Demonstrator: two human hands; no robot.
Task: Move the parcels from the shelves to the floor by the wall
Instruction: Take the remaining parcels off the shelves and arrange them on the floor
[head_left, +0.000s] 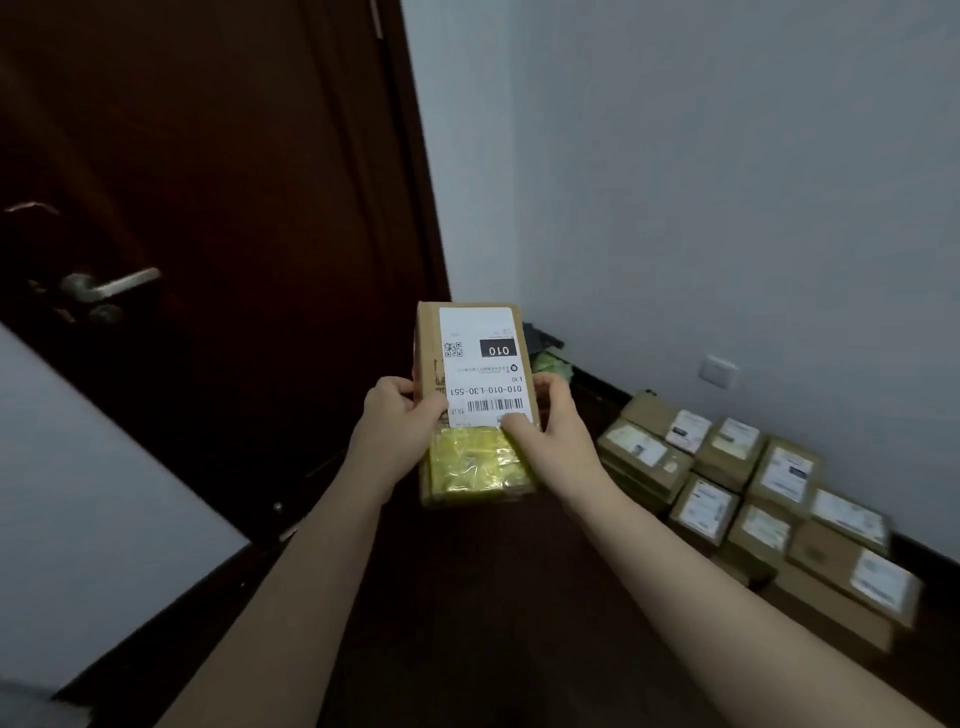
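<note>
Wall (727, 182): plain and pale, filling the upper right and meeting the floor along a dark skirting.
Door (208, 156): dark brown wood, closed, filling the upper left, next to the room's corner.
Floor (493, 597): dark, running from the door to the wall on the right.
Pile of parcels (753, 499): many brown cardboard boxes with white labels, packed side by side and partly stacked on the floor against the wall, lower right.
Held parcel (475, 400): a brown cardboard box held up in the air at the centre of the view, lengthwise away from the person, above the floor and left of the pile.
Left hand (402, 421): grips the box's left edge, thumb on the top face, fingers (431, 410) curled round the side.
Right hand (556, 421): grips the right edge, thumb pressed on the label's near corner, fingers wrapped underneath and mostly hidden.
Shipping label (483, 338): white, on the box's top face, with a barcode, a QR code and "010" printed upside down.
Yellow tape (470, 465): shiny, covering the box's near end, between the two wrists.
Door handle (114, 288): a silver lever on the door, far left.
Wall socket (718, 371): white, low on the wall above the pile.
</note>
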